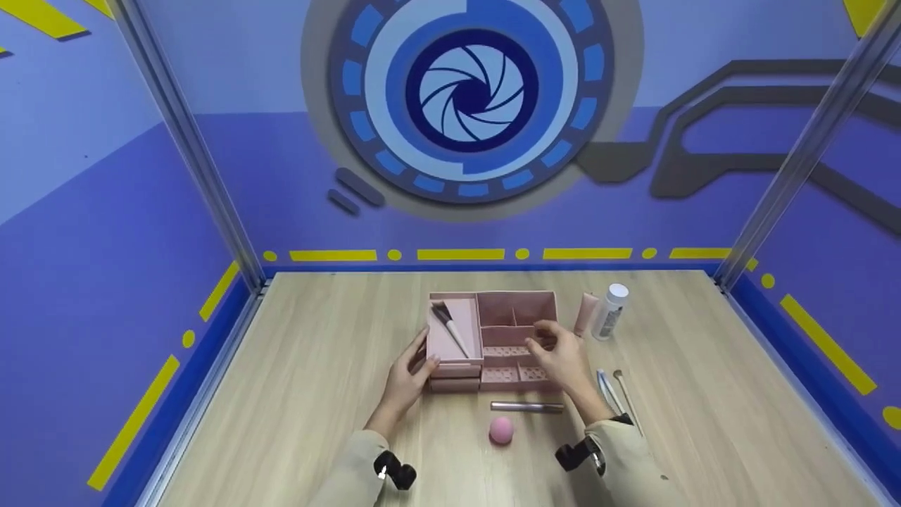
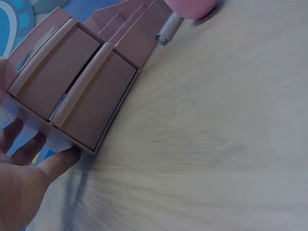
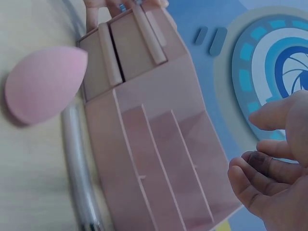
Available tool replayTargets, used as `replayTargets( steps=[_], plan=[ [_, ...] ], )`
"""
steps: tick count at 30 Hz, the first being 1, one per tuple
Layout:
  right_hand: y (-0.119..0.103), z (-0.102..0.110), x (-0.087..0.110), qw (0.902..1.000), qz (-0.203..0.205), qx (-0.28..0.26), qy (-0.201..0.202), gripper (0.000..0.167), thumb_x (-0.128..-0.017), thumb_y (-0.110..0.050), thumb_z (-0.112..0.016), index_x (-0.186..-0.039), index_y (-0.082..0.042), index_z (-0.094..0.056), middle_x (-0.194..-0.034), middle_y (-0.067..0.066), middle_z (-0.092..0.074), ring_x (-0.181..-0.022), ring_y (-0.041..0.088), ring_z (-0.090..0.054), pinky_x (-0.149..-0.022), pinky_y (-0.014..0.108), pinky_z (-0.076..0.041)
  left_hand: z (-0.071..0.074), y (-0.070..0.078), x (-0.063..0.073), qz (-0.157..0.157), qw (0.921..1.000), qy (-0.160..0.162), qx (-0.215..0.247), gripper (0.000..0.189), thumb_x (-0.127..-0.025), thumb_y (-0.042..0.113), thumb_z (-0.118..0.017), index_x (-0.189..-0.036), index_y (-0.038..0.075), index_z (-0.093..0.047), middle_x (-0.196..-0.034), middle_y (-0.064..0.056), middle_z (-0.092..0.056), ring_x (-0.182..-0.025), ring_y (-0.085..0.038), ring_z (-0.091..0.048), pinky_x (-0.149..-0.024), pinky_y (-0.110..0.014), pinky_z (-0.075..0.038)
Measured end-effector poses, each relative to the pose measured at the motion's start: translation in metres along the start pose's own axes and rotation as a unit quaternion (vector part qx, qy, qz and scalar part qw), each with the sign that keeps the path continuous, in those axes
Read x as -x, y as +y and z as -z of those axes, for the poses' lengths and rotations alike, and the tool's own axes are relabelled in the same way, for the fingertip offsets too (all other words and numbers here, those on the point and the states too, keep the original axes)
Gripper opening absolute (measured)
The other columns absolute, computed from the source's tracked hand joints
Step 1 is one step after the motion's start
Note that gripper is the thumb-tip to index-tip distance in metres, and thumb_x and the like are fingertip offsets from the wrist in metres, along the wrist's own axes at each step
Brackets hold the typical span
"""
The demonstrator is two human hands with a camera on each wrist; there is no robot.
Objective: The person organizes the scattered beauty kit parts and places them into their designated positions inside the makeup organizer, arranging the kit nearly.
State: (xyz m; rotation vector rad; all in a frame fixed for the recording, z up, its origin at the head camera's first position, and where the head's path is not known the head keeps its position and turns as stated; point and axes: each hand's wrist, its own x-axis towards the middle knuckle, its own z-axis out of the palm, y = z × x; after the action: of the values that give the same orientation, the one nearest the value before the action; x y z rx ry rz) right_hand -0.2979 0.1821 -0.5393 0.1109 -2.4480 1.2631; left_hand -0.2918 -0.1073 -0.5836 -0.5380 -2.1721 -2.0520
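A pink makeup organizer [image 1: 455,386] stands on the table, with two drawers [image 2: 91,96] at its front left and open compartments [image 3: 159,159] on its right. On its top left tray lies a makeup brush [image 1: 450,329] with a dark head and white handle. My left hand [image 1: 406,377] rests against the organizer's left side, its fingertips [image 2: 65,161] touching the wall. Over the right-hand compartments hovers my right hand [image 1: 563,355], fingers loosely bent. In the right wrist view that right hand [image 3: 276,168] shows nothing between thumb and fingers.
A silver tube [image 1: 526,407] and a pink makeup sponge [image 1: 501,430] lie in front of the organizer. Behind my right hand stand a pink squeeze tube [image 1: 586,314] and a white-capped bottle [image 1: 611,313]. Two slim tools, one a thin brush [image 1: 626,394], lie beside my right forearm.
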Motion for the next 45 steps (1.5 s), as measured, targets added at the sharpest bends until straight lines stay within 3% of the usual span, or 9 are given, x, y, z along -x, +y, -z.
replayTargets(
  steps=[6, 12, 19, 27, 31, 36, 45],
  plan=[
    [0.013, 0.007, 0.005, 0.9999, 0.000, -0.005, 0.014, 0.028, -0.081, -0.006, -0.075, -0.107, 0.002, -0.069, -0.094, 0.017, -0.072, -0.085, 0.029, -0.069, -0.079, 0.042, -0.060, 0.002, 0.000, 0.000, 0.007, 0.9999, -0.001, 0.007, 0.061, -0.096, 0.007, -0.059, -0.150, -0.003, -0.032, -0.156, -0.024, -0.027, -0.139, -0.041, -0.036, -0.113, -0.037, -0.037],
    [0.027, 0.019, 0.011, 0.9993, -0.024, 0.019, 0.024, 0.030, -0.081, -0.006, -0.076, -0.109, 0.002, -0.068, -0.097, 0.019, -0.071, -0.089, 0.031, -0.069, -0.079, 0.043, -0.060, 0.002, 0.001, 0.000, 0.012, 0.9999, -0.002, 0.006, 0.061, -0.096, 0.007, -0.059, -0.150, -0.002, -0.032, -0.156, -0.024, -0.028, -0.140, -0.040, -0.035, -0.113, -0.040, -0.037],
    [0.046, 0.030, 0.013, 0.9987, -0.024, 0.040, 0.022, 0.030, -0.081, -0.004, -0.075, -0.109, 0.003, -0.067, -0.101, 0.021, -0.070, -0.087, 0.032, -0.069, -0.079, 0.043, -0.060, 0.002, 0.003, -0.002, 0.011, 0.9999, 0.000, 0.006, 0.061, -0.096, 0.007, -0.059, -0.150, -0.001, -0.032, -0.157, -0.023, -0.027, -0.141, -0.039, -0.035, -0.114, -0.036, -0.037],
    [0.063, 0.040, 0.018, 0.9955, -0.048, 0.082, 0.007, 0.035, -0.083, -0.007, -0.071, -0.116, 0.002, -0.066, -0.103, 0.021, -0.069, -0.090, 0.034, -0.069, -0.080, 0.045, -0.059, 0.001, 0.003, -0.003, 0.011, 0.9999, 0.000, 0.001, 0.061, -0.096, 0.008, -0.060, -0.150, -0.002, -0.032, -0.156, -0.023, -0.029, -0.140, -0.039, -0.036, -0.115, -0.044, -0.034],
    [0.070, 0.043, 0.022, 0.9913, -0.054, 0.119, 0.008, 0.033, -0.083, -0.008, -0.071, -0.114, 0.003, -0.066, -0.102, 0.022, -0.070, -0.089, 0.033, -0.069, -0.080, 0.048, -0.057, 0.001, -0.004, -0.002, 0.021, 0.9997, 0.000, 0.013, 0.062, -0.096, 0.010, -0.061, -0.150, 0.000, -0.033, -0.156, -0.022, -0.030, -0.141, -0.037, -0.036, -0.115, -0.039, -0.035],
    [0.076, 0.045, 0.027, 0.9870, -0.068, 0.146, 0.006, 0.032, -0.084, -0.012, -0.070, -0.111, 0.004, -0.066, -0.099, 0.023, -0.070, -0.089, 0.034, -0.069, -0.077, 0.051, -0.056, 0.001, -0.027, -0.003, 0.013, 0.9999, 0.000, 0.007, 0.062, -0.097, 0.016, -0.060, -0.152, 0.009, -0.033, -0.159, -0.015, -0.028, -0.142, -0.033, -0.034, -0.115, -0.034, -0.035],
    [0.078, 0.046, 0.033, 0.9788, -0.107, 0.174, -0.014, 0.034, -0.087, -0.014, -0.069, -0.115, 0.005, -0.064, -0.103, 0.024, -0.068, -0.092, 0.035, -0.066, -0.076, 0.050, -0.056, 0.000, -0.001, 0.001, 0.018, 0.9998, -0.007, 0.002, 0.062, -0.097, 0.010, -0.059, -0.151, 0.000, -0.031, -0.157, -0.021, -0.028, -0.141, -0.037, -0.035, -0.114, -0.033, -0.036]
  ],
)
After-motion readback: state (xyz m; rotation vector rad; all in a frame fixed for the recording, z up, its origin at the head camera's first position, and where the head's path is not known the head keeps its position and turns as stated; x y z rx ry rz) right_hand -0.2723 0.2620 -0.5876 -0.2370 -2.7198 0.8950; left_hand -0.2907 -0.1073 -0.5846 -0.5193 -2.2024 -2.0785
